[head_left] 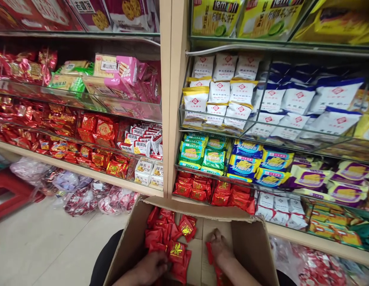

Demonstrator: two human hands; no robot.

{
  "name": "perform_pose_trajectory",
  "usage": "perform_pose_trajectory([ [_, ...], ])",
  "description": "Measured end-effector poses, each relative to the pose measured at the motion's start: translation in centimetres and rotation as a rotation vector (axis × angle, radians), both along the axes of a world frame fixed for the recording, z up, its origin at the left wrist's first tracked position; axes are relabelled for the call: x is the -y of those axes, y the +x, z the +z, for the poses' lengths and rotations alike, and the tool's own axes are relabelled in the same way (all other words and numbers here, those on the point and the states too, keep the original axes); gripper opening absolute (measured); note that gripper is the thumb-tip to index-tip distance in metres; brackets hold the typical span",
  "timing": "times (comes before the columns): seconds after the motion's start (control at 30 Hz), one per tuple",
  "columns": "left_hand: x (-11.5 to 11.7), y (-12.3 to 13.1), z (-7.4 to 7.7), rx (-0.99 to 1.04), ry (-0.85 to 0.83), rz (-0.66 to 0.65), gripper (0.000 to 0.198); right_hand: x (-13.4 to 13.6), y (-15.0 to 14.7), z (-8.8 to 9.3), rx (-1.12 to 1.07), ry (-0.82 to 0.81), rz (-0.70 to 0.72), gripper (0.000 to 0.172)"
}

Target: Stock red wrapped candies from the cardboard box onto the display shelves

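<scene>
On my feed, the nearer gold-lettered packet [176, 251] lies in the carton [208, 209], at two o'clock from the closer left hand [151, 267]; I can't tell whether its fingers, or the right hand's [220, 249], grip anything.

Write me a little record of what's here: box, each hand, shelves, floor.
Box: open cardboard box, red packets inside, mostly toward its left
Left hand: left hand in the box, fingers at the packets
Right hand: right hand in the box, fingers curled, beside a red packet; grip unclear
Shelves: shelves of wrapped snacks
Floor: pale floor, clear bags under the shelves, red stool far left
</scene>
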State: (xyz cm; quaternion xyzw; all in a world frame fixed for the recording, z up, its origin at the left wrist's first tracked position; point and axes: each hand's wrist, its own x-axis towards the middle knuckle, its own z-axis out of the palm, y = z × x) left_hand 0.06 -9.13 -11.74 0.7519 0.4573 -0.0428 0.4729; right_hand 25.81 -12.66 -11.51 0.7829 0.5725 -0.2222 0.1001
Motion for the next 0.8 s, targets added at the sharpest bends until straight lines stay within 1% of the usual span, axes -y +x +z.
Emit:
perform_pose_trajectory([
  [0.1, 0.0, -0.1, -0.1, 0.022, 0.002, 0.01, 0.015, 0.5, -0.1, -0.4, 0.044, 0.008, -0.016, 0.049],
  [0.2, 0.0, -0.3, -0.1, 0.054, -0.005, 0.021, 0.014, 0.8, -0.2, -0.1, 0.056, 0.045, -0.022, 0.045],
  [0.27, 0.0, -0.5, 0.1, 0.086, -0.019, 0.027, 0.016, 0.9, -0.1, 0.8, 0.045, 0.077, -0.022, 0.036],
  [0.37, -0.3, -0.5, 0.7, 0.148, -0.044, 0.033, 0.022, 1.3, 0.1, 2.8, -0.039, 0.139, -0.008, 0.02],
  [0.43, -0.4, 0.0, 1.6, 0.188, -0.06, 0.04, 0.026, 1.9, -0.1, 4.4, -0.129, 0.181, 0.006, 0.02],
  [0.47, -0.4, 0.4, 2.3, 0.219, -0.076, 0.051, 0.029, 2.3, -0.3, 5.1, -0.196, 0.203, 0.01, 0.02],
  [0.5, -0.4, 0.9, 3.2, 0.274, -0.112, 0.073, 0.032, 2.7, -0.7, 5.9, -0.311, 0.232, 0.005, 0.019],
  [0.53, -0.2, 1.4, 4.2, 0.335, -0.16, 0.097, 0.036, 3.2, -1.1, 6.6, -0.482, 0.267, -0.011, 0.018],
  [0.6, 0.0, 2.7, 6.4, 0.547, -0.342, 0.178, 0.046, 3.9, -2.0, 7.9, -0.933, 0.339, -0.084, 0.021],
  [0.63, 0.2, 3.3, 7.5, 0.612, -0.414, 0.182, 0.046, 4.3, -2.4, 8.4, -1.155, 0.368, -0.134, 0.024],
  [0.67, 0.4, 3.9, 8.4, 0.664, -0.46, 0.188, 0.043, 4.5, -2.9, 8.9, -1.328, 0.386, -0.182, 0.026],
  [0.7, 0.6, 4.4, 9.1, 0.693, -0.485, 0.202, 0.038, 4.7, -3.3, 9.3, -1.429, 0.399, -0.219, 0.028],
  [0.73, 0.7, 4.9, 9.6, 0.708, -0.494, 0.224, 0.032, 4.8, -3.6, 9.7, -1.482, 0.411, -0.247, 0.027],
  [0.8, 1.1, 5.6, 10.1, 0.725, -0.499, 0.303, 0.029, 5.0, -4.1, 10.1, -1.522, 0.438, -0.291, 0.024],
])
